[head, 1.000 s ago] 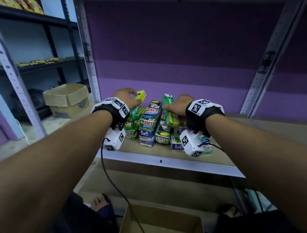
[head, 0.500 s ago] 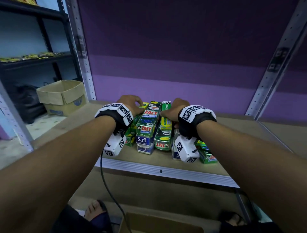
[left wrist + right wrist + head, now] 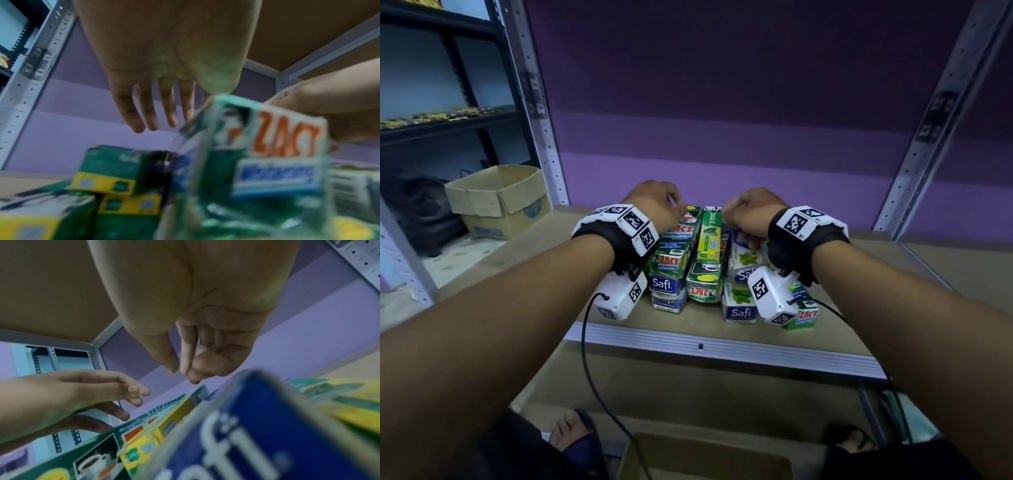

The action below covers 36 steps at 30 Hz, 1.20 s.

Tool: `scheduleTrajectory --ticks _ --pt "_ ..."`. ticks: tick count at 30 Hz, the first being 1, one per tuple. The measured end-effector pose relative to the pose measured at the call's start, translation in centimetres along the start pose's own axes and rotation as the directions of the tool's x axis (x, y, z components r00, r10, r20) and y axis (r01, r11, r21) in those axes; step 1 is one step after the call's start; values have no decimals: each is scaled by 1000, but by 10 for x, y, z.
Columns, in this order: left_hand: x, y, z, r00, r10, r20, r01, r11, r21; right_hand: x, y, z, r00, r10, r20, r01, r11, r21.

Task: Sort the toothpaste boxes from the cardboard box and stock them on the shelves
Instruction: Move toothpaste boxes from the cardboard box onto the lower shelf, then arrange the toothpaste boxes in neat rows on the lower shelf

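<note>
A: What occupies the centre of the head view?
B: A pile of toothpaste boxes (image 3: 698,263) on the wooden shelf (image 3: 835,329), with Zact, Safi and Darlie cartons lying lengthwise. The yellow-green Darlie box (image 3: 710,236) lies flat on top, mid-frame.

A: How do the hands stand?
B: The left hand (image 3: 654,205) hangs above the pile's left side, fingers (image 3: 148,112) straight and loose, holding nothing. The right hand (image 3: 751,212) sits at centre right, fingers (image 3: 197,368) lightly curled with the thumb near them, nothing between them.

A: What differs from one second ago?
B: Then the left hand held a small yellow-green box aloft and the right gripped the Darlie box tilted up. Both have since let go, and the boxes lie in the pile.

A: And elsewhere?
B: An open cardboard box (image 3: 496,202) stands at left; another box (image 3: 705,459) shows at the bottom edge.
</note>
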<state>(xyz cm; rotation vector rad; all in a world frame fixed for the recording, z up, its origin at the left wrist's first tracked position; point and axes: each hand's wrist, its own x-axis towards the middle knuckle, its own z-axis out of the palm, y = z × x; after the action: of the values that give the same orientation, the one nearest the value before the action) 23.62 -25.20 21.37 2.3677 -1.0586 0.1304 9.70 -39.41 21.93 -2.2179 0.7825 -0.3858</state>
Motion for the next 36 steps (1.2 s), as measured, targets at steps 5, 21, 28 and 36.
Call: scheduleTrajectory --ticks 5,21,28,36 --pt "-20 36 -2 997 72 -1 -72 990 -124 -15 15 -20 996 -83 -38 80 995 -67" --pt "-58 70 50 977 191 97 -179 977 -117 -41 93 -29 999 -10 -36 9 999 -37" --pt "-66 68 54 974 227 10 -226 974 -24 -41 104 -18 998 69 -14 -68 997 47" --pt "-71 68 59 982 187 -37 -186 982 38 -39 100 -18 994 110 12 -110 994 -22"
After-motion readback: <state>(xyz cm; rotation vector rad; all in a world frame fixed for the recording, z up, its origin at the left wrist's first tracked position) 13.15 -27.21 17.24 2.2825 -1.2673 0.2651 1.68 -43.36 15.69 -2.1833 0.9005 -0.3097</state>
